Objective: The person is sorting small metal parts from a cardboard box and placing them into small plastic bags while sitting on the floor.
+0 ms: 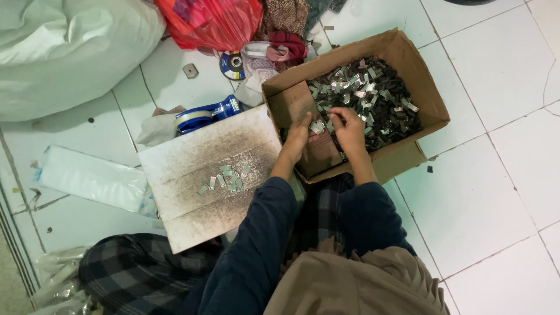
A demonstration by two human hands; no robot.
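- On white tiled floor: open brown cardboard box, heaped with small dark and silvery metal clips.
- Left of box: dusty white flat board, bearing small cluster of silvery metal tabs.
- Beyond board: blue tape dispenser.
- Inside box, near edge: left hand, fingers curled narrow on a few silvery pieces.
- Just beside: right hand, fingertips pinched at same pieces; exact grip unclear.
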